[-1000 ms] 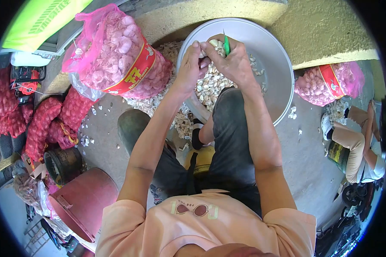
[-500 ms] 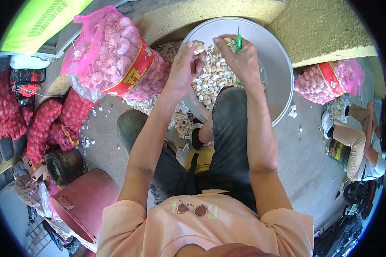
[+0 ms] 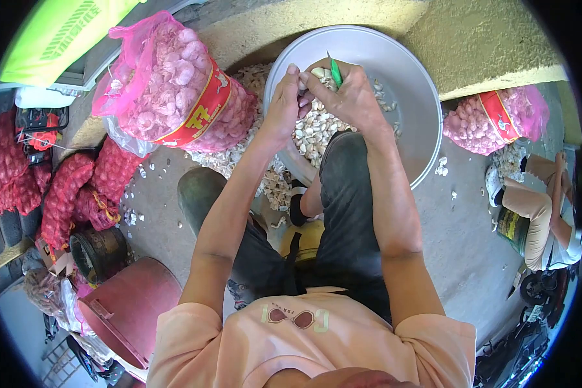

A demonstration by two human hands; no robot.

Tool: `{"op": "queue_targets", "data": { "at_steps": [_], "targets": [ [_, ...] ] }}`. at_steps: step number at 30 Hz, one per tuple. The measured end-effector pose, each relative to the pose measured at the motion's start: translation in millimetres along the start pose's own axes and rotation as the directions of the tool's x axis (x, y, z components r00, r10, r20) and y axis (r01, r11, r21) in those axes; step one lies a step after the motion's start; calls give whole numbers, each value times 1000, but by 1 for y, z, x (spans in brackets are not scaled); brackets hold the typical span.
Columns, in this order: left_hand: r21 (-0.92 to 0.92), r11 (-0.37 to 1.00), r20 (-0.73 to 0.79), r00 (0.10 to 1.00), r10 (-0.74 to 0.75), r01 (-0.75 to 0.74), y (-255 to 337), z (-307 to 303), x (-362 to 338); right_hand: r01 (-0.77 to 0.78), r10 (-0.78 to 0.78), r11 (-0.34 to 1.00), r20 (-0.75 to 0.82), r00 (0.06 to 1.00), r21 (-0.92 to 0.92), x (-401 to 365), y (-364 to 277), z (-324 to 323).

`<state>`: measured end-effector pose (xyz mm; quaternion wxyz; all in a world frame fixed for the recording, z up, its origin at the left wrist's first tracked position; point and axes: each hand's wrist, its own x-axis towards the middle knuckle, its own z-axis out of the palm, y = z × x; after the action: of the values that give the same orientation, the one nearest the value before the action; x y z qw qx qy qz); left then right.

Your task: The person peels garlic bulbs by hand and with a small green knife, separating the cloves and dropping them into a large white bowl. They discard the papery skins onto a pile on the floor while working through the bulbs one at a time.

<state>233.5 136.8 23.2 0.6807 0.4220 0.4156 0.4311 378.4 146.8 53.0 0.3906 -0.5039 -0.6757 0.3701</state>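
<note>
Basin [image 3: 412,107]: sitting beneath both hands, a wide pale tub holding a heap of garlic cloves [image 3: 313,139] on its left side, with a few more scattering across its bare right part.
Left hand [image 3: 281,108]: hovering over the basin, pinching a garlic piece [image 3: 302,84] between thumb and fingers; the fingers are covering much of the piece.
Right hand [image 3: 354,97]: curling around a green knife [image 3: 335,73], whose tip is pointing up and away from the body, while the thumb is reaching toward the left hand's fingertips. Whether the thumb is touching the piece, I cannot tell.
Big mesh sack [image 3: 174,84]: bulging with pinkish garlic bulbs, standing left of the basin and wearing a red band.
Smaller sack [image 3: 488,123]: resting right of the basin.
Peelings [image 3: 275,187]: littering the floor beside the basin.
Red tub [image 3: 136,304]: leaning at lower left, near a dark bucket [image 3: 100,253].
Another person [image 3: 530,200]: sitting at far right, legs bending.
</note>
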Motion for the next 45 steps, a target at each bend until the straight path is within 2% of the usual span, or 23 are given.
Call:
{"op": "queue_targets", "data": {
  "at_steps": [4, 6, 7, 9, 10, 12, 13, 15, 16, 18, 19, 21, 22, 24, 25, 27, 30, 35, 37, 39, 40, 42, 45],
  "targets": [
    [6, 1000, -50, 998, 26, -26, -1, 5, 1, 6, -6, 1000, -51, 999, 4, 2, 1, 4],
    [16, 999, -63, 997, 50, -49, -1, 7, -1, -61, 85, 984, -138, 987, 168, 4, 3, 7],
    [27, 998, -47, 997, 62, -60, -2, 9, -4, -61, 85, 984, -141, 986, 168, 4, 3, 4],
    [42, 997, -32, 997, 72, -71, -1, 7, -6, -38, 46, 998, -222, 974, 42, 3, 3, -3],
    [61, 995, -20, 997, 75, -74, 0, 6, -7, -38, 47, 998, -220, 974, 43, 4, 5, -2],
    [78, 994, -10, 997, 75, -74, 2, 7, -8, -42, 44, 999, -361, 932, 12, 4, 13, 0],
    [68, 997, -31, 999, 44, -42, 4, 7, -7, -40, 42, 999, -360, 932, 12, 4, 18, -1],
    [58, 998, -52, 998, 18, -15, 5, 6, -4, -94, 12, 972, -354, 935, -214, 5, 19, -4],
    [58, 998, -57, 998, 8, -5, 4, 5, -3, -92, 11, 972, -354, 935, -214, 5, 15, -5],
    [57, 998, -63, 998, -3, 7, 3, 4, -3, -101, 132, 985, -238, 962, 139, -1, 0, -7],
    [45, 999, -60, 998, -16, 19, 4, 5, -4, -101, 132, 985, -237, 962, 140, -5, -10, -8],
    [32, 999, -58, 998, -29, 31, 4, 5, -4, -175, 191, 962, -56, 980, 211, -10, -24, -9],
    [30, 998, -49, 998, -47, 48, 4, 4, -5, -175, 192, 961, -58, 980, 214, -10, -21, -10],
    [32, 997, -43, 997, -64, 66, 6, 3, -7, 9, -10, 999, -39, 999, -38, -6, -14, -14],
    [5, 997, -7, 997, -72, 73, 8, 4, -9, 10, -12, 999, -39, 999, -39, -5, -12, -18],
    [-26, 997, 29, 997, -77, 78, 11, 8, -11, 113, -113, 994, 120, 986, 13, -4, -10, -27],
    [-53, 997, 46, 997, -54, 56, 12, 12, -10, 238, -243, 968, 62, 968, 78, -6, 0, -23],
    [154, 988, 250, 968, -18, -21, 14, 0, -10, 129, -142, 975, 58, 988, 181, -14, -1, -22],
    [136, 990, 240, 971, 7, -41, 12, 2, -10, 75, -89, 974, 57, 994, 211, -15, -2, -20],
    [119, 991, 231, 972, 32, -61, 10, 7, -10, 212, -213, 975, 15, 977, 62, -13, 0, -18],
    [99, 992, 191, 980, 57, -77, 8, 9, -10, 212, -213, 975, 17, 977, 62, -13, -2, -19],
    [82, 992, 150, 985, 81, -94, 9, 10, -11, 19, -42, 967, 86, 995, 254, -12, -8, -20],
    [136, 990, 116, 993, 21, -37, 12, 7, -12, 89, -137, 948, 137, 981, 307, -10, 0, -22]
  ]
}}
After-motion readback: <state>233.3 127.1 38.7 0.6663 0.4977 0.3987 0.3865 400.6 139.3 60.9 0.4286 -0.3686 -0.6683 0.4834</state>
